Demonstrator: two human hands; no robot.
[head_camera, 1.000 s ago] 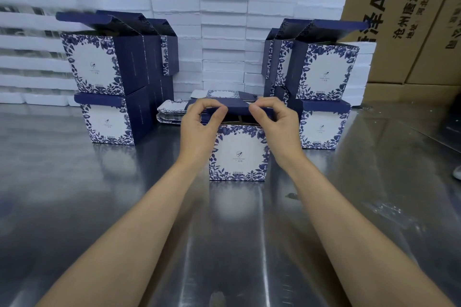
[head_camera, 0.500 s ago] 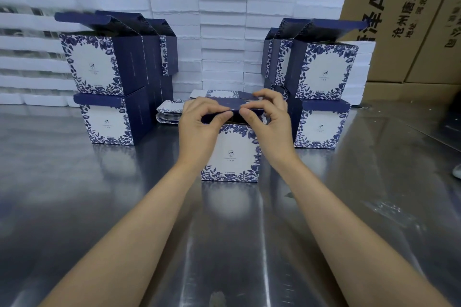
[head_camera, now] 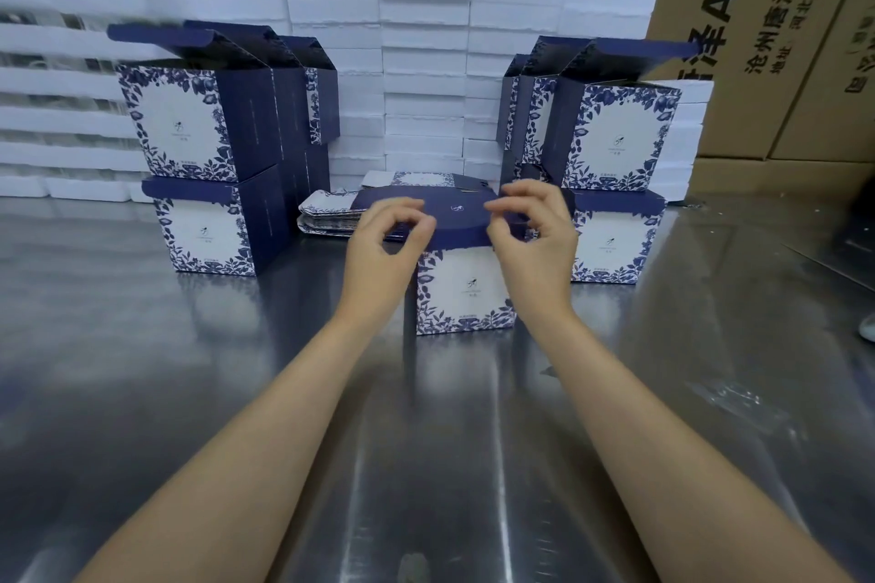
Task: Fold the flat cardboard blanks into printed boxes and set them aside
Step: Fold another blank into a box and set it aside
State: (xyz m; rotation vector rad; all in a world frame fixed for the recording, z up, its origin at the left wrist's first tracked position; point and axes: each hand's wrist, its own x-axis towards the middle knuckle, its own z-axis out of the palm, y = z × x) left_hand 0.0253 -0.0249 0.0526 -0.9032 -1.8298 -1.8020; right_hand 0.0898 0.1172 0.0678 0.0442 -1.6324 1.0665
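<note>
Box [head_camera: 466, 294] stands upright mid-surface as our hands, left [head_camera: 386, 246] and right [head_camera: 532, 241], pinch its lid's [head_camera: 457, 223] opposite ends, equally near.

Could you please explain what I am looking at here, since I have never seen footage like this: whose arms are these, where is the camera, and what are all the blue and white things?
There is no machine: a person wears a camera on the head, looking forward and down at their own bare arms. The left hand and right hand curl their fingers at the dark blue lid of a floral printed box standing on the shiny metal table. It looks like the lid is being closed. Finished boxes are stacked on the left and right, the upper ones with lids open. Behind the hands lies a pile of flat blanks. Further back are white foam trays and brown shipping cartons.
</note>
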